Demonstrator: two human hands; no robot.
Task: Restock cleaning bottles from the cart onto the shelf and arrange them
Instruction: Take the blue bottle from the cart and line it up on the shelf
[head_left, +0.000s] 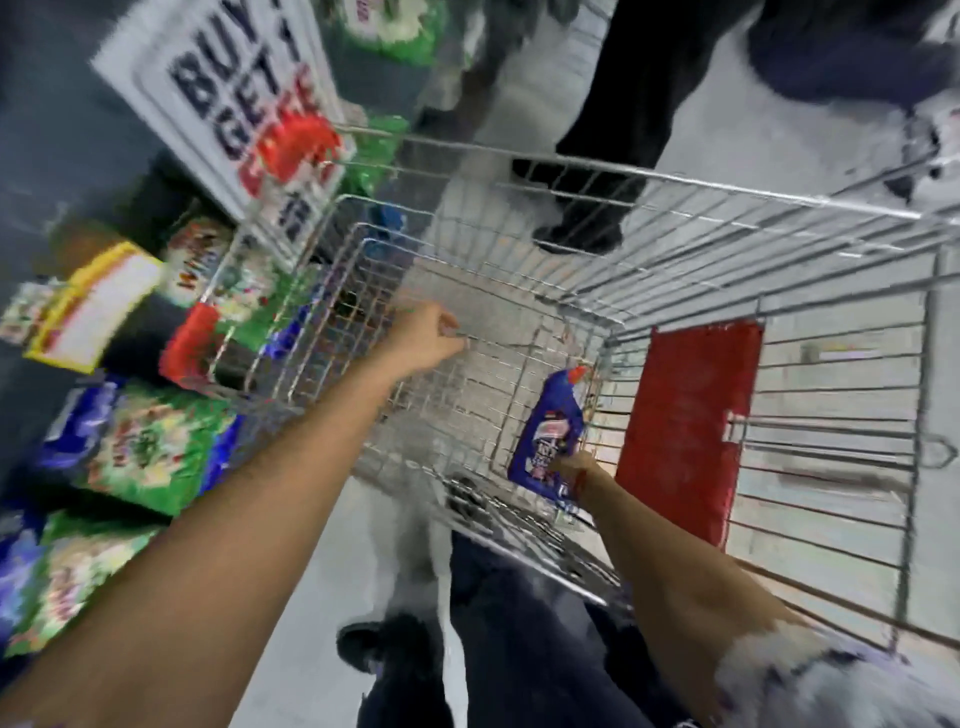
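A wire shopping cart (675, 223) fills the middle and right of the blurred head view. My right hand (574, 470) is shut on the lower end of a blue cleaning bottle (550, 431) with a red cap, held inside the cart near its right corner. My left hand (426, 335) reaches into the cart basket with its fingers loosely curled and nothing in them. The shelf (62, 171) stands on the left, stocked with green and blue detergent packs (140, 447).
A white "BUY 1 GET 1" sign (228, 98) hangs off the shelf over the cart's left corner. The cart's red child-seat flap (691, 431) is on the right. Another person's dark legs and shoes (587, 218) stand beyond the cart. My own legs are below.
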